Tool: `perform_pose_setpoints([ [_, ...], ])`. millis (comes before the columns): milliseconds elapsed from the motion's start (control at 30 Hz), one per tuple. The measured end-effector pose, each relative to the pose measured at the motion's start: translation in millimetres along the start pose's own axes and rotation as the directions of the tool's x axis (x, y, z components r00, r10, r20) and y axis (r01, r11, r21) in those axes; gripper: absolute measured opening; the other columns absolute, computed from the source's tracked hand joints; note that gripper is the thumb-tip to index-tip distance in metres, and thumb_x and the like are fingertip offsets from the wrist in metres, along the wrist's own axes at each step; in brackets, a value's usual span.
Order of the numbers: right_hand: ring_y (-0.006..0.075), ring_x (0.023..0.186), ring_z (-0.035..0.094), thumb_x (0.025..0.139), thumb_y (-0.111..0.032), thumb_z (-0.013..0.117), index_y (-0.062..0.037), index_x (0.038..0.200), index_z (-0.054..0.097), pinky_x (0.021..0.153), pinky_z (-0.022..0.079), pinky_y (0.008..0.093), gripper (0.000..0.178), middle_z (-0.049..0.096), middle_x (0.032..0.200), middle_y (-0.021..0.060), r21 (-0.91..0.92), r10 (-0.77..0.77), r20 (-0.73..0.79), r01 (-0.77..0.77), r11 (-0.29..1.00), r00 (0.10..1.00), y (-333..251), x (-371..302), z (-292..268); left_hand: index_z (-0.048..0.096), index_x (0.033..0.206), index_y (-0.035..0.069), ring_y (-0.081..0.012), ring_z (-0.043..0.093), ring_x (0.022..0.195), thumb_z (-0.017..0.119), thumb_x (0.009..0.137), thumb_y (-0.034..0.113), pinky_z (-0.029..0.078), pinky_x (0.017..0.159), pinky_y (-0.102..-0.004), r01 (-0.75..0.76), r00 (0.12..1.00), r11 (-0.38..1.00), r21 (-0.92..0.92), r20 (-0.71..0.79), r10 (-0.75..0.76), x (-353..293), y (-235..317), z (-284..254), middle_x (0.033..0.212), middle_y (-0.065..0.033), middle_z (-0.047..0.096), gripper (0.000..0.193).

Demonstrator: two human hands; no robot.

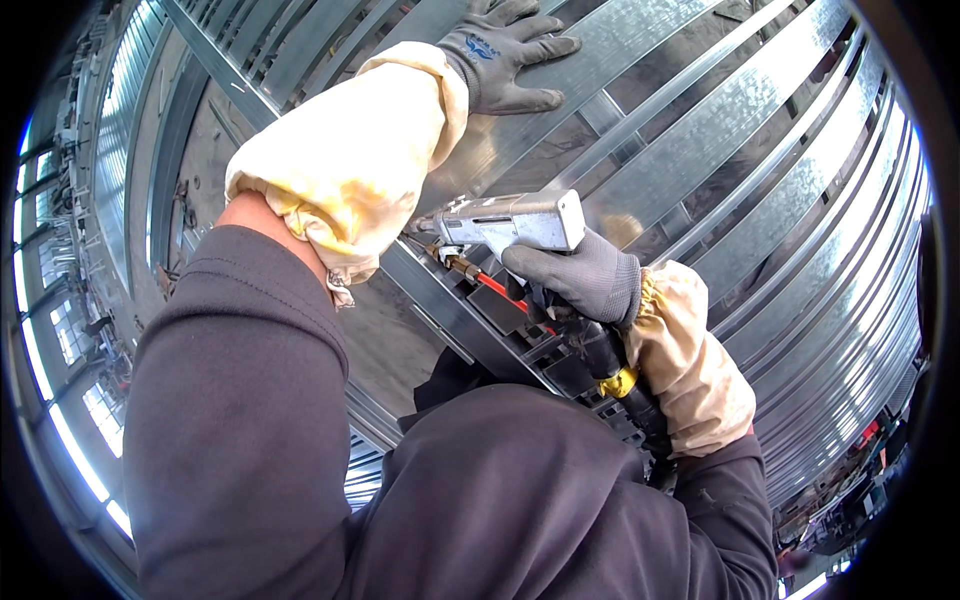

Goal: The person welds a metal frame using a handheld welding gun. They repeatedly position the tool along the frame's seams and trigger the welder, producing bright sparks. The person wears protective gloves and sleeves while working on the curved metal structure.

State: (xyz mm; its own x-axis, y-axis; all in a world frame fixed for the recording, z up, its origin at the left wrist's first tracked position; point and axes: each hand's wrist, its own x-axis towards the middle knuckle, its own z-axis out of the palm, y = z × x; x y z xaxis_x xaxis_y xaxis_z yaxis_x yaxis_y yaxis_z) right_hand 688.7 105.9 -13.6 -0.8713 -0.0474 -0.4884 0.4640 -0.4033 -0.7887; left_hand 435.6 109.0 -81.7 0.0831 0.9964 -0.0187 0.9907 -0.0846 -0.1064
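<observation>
My right hand (585,280), in a grey knitted glove with a pale cuff, is wrapped round the handle of a silver pistol-shaped welding gun (515,218). The gun's nozzle points left, and its tip is partly hidden beside my left sleeve cover. A thin red hose (503,290) and a thick black cable (640,405) with yellow tape run from the gun towards my body. Farther forward, my left hand (505,60), gloved in grey, lies flat with spread fingers on a wide galvanized metal strip (610,45). A loose cream sleeve cover (350,150) wraps my left forearm.
Long parallel metal slats (745,130) with gaps between them stretch across the front and right. A metal frame bar (430,295) crosses beneath the gun. More slats and bars stand at the far left, near bright workshop windows (100,415).
</observation>
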Motion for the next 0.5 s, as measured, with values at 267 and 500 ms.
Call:
perform_pose_setpoints([
  [267, 0.0116, 0.100, 0.061, 0.095, -0.020, 0.065, -0.0025, 0.131, 0.057, 0.088, 0.051, 0.0283, 0.041, 0.067, 0.113, 0.0062, 0.019, -0.044, 0.003, 0.044, 0.999, 0.999, 6, -3, 0, 0.041, 0.151, 0.018, -0.0406, 0.023, 0.147, 0.061, 0.082, 0.062, 0.011, 0.118, -0.0625, -0.053, 0.994, 0.942, -0.330, 0.077, 0.083, 3, -10, -5, 0.157, -0.0143, 0.033, 0.084],
  [500, 0.0118, 0.102, 0.061, 0.095, -0.020, 0.065, -0.0011, 0.130, 0.057, 0.089, 0.051, 0.0288, 0.041, 0.067, 0.114, 0.0067, 0.041, 0.039, 0.003, -0.039, 0.998, 0.999, -1, -8, 1, 0.039, 0.152, 0.018, -0.0419, 0.019, 0.148, 0.060, 0.085, 0.060, 0.012, 0.119, -0.0602, -0.033, 0.992, 0.963, -0.266, 0.110, 0.064, 0, -5, -22, 0.159, -0.0144, 0.030, 0.082],
])
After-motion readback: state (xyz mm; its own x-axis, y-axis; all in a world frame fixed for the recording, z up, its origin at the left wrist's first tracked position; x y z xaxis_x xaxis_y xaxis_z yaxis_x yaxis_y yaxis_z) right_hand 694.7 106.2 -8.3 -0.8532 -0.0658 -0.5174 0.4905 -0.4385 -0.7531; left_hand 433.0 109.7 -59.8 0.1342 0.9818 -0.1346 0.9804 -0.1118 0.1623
